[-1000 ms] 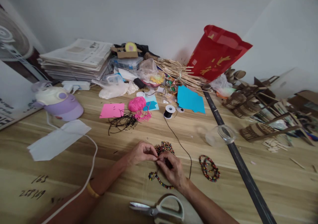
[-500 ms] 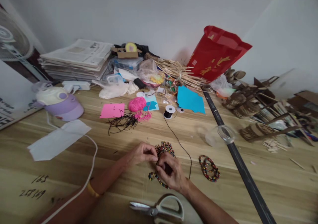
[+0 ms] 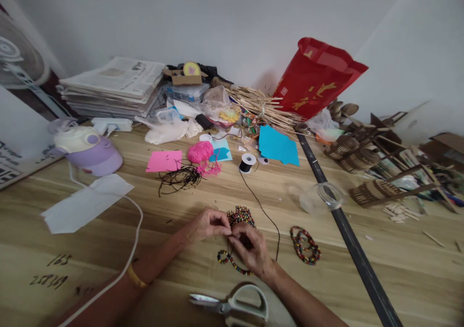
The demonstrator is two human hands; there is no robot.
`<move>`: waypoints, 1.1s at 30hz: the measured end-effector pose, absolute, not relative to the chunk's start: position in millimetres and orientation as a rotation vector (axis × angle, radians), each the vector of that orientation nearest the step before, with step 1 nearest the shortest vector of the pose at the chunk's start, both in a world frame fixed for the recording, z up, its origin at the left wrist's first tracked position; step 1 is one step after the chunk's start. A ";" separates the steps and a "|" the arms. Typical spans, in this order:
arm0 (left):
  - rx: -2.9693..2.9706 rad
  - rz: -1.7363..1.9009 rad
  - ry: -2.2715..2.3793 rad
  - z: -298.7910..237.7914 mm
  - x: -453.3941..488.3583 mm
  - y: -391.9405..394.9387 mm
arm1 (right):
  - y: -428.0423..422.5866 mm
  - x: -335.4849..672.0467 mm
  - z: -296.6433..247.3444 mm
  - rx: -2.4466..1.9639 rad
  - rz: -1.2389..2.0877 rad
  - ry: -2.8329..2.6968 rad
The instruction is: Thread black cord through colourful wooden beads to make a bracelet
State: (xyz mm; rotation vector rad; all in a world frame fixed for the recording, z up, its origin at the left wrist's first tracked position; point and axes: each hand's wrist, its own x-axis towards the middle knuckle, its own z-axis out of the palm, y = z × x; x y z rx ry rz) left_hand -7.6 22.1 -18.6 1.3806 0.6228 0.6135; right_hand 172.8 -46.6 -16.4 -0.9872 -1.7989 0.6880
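My left hand (image 3: 209,226) pinches with thumb and forefinger at the near left edge of a pile of small coloured wooden beads (image 3: 240,214). Its fingertips meet those of my right hand (image 3: 253,250), which is closed too. Between them is a thin dark cord, mostly covered by the fingers. A string of coloured beads (image 3: 237,267) lies curved on the table just below my hands. From a spool of black cord (image 3: 248,163) a length of cord runs down toward my right wrist. Scissors (image 3: 232,304) with pale handles lie nearest to me, blades partly apart.
Finished-looking bead loops (image 3: 305,245) lie to the right, beside a black strip (image 3: 348,235) and a clear jar (image 3: 322,198). Black cord pieces (image 3: 179,178), pink yarn (image 3: 200,152) and a purple-white appliance (image 3: 90,152) with a trailing white cable stand farther left.
My right fingers have shifted slightly and opened out from their curl, still meeting the left fingertips. More of the bead string below shows now. My left hand has barely moved.
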 end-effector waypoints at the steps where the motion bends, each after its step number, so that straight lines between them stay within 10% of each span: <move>1: 1.399 0.622 0.633 -19.1 -7.2 22.2 | -46.0 172.7 -16.4 -0.990 0.672 -1.793; 33: 2.354 0.599 0.869 -12.7 -5.2 12.6 | -41.6 173.7 -11.9 -1.111 0.626 -1.711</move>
